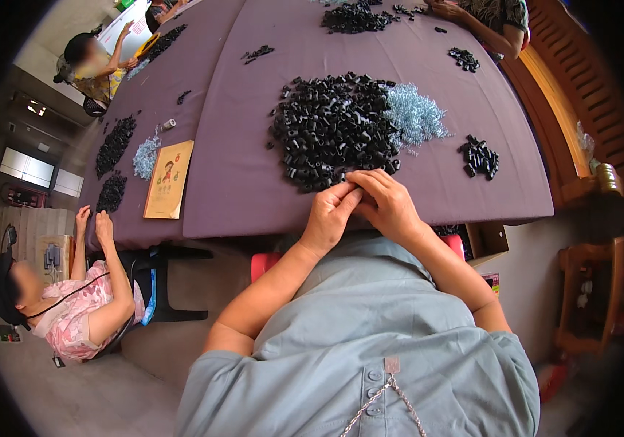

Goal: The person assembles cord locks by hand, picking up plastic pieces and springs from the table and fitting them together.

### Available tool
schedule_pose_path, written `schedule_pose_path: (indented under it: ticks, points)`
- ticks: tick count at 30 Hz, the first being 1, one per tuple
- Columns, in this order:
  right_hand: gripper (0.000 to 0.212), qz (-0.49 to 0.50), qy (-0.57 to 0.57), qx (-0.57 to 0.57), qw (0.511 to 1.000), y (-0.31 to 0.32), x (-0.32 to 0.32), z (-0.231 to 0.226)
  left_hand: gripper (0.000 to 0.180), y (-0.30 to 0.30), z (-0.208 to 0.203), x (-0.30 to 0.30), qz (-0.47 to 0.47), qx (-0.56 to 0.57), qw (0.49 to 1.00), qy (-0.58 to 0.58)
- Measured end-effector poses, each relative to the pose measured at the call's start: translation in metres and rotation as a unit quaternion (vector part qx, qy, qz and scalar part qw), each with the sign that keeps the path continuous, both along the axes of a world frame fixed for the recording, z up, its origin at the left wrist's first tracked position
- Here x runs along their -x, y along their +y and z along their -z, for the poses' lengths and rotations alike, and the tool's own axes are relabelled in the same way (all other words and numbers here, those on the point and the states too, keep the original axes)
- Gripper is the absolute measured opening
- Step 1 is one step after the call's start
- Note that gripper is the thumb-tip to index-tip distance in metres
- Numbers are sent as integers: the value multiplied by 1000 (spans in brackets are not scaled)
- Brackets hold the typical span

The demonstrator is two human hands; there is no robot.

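Note:
My left hand (328, 216) and my right hand (390, 206) meet at the table's front edge, at the near side of a big heap of small black plastic pieces (334, 131). The fingers of both are closed and press together. Whatever lies between them is hidden or too small to name. Against the heap's right side rests a pile of fine, shiny pale-blue pieces (415, 115), which look like little springs. Farther right is a smaller group of black pieces (479, 157), apart from both hands.
A purple cloth covers the table (246, 167). To the left lie a yellowish booklet (169, 180) and more black piles (115, 146). A person in pink (93, 309) works at the left; others sit at the far side. A wooden bench (581, 95) stands at the right.

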State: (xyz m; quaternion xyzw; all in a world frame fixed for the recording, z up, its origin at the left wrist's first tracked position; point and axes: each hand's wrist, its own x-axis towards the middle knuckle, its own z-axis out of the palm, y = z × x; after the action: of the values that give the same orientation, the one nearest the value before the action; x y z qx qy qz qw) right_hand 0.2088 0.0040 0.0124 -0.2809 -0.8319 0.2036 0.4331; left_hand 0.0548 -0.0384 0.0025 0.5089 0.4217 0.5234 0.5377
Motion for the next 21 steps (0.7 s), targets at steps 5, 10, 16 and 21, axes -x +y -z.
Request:
schedule_pose_path:
  ticks: [5,10,16,21]
  points:
    - [47,-3,9,38,999,-3,-1,-6,19,2,-6,0,-14,-61,996,61]
    - [51,16,17,42,999,0,-3,-8,19,14,-13,0,29,-51,998,33]
    - [54,-54,-55,92,993,0,-7,-30,22,13,-6,5,-2,-7,1000,-13]
    - [36,-64,45,198,977,2,-15,-25,22,13,2,9,31,3,1000,0]
